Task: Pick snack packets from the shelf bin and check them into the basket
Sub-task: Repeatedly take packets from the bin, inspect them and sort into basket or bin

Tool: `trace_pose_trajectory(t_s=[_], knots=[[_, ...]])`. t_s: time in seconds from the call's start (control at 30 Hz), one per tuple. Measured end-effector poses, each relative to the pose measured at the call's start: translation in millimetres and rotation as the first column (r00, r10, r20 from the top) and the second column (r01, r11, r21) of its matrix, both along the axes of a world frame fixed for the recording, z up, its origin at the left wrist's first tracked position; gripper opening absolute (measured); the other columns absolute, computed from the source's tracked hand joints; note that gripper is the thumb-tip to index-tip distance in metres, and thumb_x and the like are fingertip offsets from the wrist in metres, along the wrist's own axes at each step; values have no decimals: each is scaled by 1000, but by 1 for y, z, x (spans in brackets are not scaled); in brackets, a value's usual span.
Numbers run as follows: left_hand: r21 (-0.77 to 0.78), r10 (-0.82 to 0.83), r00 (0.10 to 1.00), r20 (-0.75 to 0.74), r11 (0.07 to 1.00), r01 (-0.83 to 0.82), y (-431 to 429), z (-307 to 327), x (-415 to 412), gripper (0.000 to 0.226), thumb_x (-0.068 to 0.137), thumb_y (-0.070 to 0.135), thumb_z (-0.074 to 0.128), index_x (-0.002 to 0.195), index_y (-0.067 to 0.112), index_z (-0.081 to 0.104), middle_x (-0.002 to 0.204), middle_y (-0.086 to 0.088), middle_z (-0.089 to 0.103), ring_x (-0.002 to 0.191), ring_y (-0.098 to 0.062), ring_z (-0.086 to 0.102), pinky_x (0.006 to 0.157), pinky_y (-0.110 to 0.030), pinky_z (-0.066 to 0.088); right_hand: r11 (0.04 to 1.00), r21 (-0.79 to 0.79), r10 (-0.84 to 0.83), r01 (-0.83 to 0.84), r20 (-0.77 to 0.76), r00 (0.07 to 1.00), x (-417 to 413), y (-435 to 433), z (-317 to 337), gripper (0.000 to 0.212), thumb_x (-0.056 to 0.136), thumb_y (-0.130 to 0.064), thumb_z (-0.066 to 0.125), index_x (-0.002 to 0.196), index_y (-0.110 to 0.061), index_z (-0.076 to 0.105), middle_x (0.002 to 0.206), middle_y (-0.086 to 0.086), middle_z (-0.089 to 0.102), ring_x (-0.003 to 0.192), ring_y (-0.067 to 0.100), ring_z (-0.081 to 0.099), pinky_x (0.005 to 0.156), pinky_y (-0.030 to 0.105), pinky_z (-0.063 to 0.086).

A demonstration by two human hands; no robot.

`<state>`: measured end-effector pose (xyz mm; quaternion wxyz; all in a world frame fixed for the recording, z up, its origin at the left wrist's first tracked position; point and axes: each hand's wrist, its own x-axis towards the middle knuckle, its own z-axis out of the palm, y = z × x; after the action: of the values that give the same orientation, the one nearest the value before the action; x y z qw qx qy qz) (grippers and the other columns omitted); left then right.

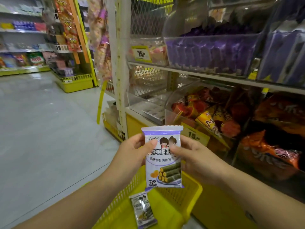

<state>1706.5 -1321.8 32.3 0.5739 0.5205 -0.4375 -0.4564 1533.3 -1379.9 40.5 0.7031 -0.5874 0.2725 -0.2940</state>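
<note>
Checking a packet over the basket

Both hands hold one purple-and-white snack packet [163,156] upright, print facing the person. The left hand [131,153] pinches its left edge, thumb on the front, and the right hand [198,161] pinches the right edge the same way. The packet hangs above the yellow basket [181,200], where a second packet [142,210] of the same kind lies on the bottom. The clear shelf bin [211,52] of purple packets sits up to the right, well apart.

From where I stand, the risk is the release. The packet seems to hang near the basket's far rim, so a careless drop could send it over the edge to the floor. That slick wrapper might also slip early from such light pinches.
</note>
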Motion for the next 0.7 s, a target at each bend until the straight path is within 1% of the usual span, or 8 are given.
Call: trace_pose_trajectory(t_s=[0.1, 0.2, 0.3, 0.4, 0.47, 0.53, 0.6, 0.7], knots=[[17, -9, 998, -69, 1000, 10, -1, -1, 0, 20, 92, 15, 61, 110, 17, 67, 105, -4, 75, 96, -21, 72, 75, -35, 61, 993, -17, -112, 113, 45, 993, 1, -3, 5, 20, 78, -34, 64, 89, -22, 76, 101, 5, 74, 95, 17, 70, 76, 33, 57], [29, -30, 987, -159, 999, 35, 0, -2, -3, 25, 90, 13, 61, 114, 14, 65, 108, -6, 74, 101, -23, 71, 81, -39, 59, 990, 20, -138, 137, 85, 987, 2, -3, 7, 20, 77, -31, 64, 86, -19, 78, 95, 6, 75, 86, 13, 71, 66, 25, 56], [11, -63, 977, -205, 998, 66, -1, -1, -4, 33, 85, 22, 60, 117, 13, 64, 110, -8, 73, 102, -24, 70, 83, -37, 59, 986, 56, -163, 157, 120, 979, 2, 0, 7, 16, 77, -26, 64, 79, -20, 78, 85, 2, 75, 77, 8, 70, 61, 22, 54], [7, -81, 972, -222, 996, 85, 0, 1, -5, 39, 87, 34, 55, 117, 12, 65, 109, -10, 73, 103, -23, 70, 84, -36, 59, 984, 61, -173, 166, 135, 976, 2, 4, 6, 16, 81, -22, 62, 79, -17, 77, 85, 2, 75, 76, 7, 69, 60, 20, 53], [13, -73, 973, -221, 997, 77, 0, 1, -3, 40, 89, 34, 53, 118, 10, 65, 110, -12, 73, 104, -24, 69, 84, -36, 56, 981, 69, -190, 182, 140, 972, 3, 5, 7, 16, 79, -20, 63, 85, -13, 75, 87, 6, 74, 77, 9, 69, 61, 21, 53], [5, -54, 971, -232, 998, 57, -1, 1, -3, 39, 84, 32, 56, 114, 10, 67, 106, -13, 74, 98, -22, 70, 77, -33, 56, 973, 82, -225, 216, 128, 966, 4, 6, 8, 18, 82, -14, 62, 96, -7, 71, 90, 10, 74, 79, 12, 69, 62, 24, 54], [-10, -25, 966, -257, 1000, 23, -1, 1, -4, 35, 77, 30, 61, 104, 11, 71, 100, -13, 75, 88, -18, 71, 67, -27, 57, 964, 85, -262, 253, 119, 958, 4, 7, 8, 17, 87, -8, 59, 100, -8, 71, 90, 10, 74, 78, 13, 70, 65, 28, 54], [-15, 3, 964, -267, 1000, -7, -2, 0, -5, 35, 77, 30, 62, 103, 8, 71, 98, -15, 75, 84, -18, 72, 66, -27, 58, 958, 59, -287, 281, 141, 948, 5, 10, 9, 17, 86, -11, 61, 99, -11, 72, 93, 9, 74, 80, 14, 71, 65, 31, 53]])
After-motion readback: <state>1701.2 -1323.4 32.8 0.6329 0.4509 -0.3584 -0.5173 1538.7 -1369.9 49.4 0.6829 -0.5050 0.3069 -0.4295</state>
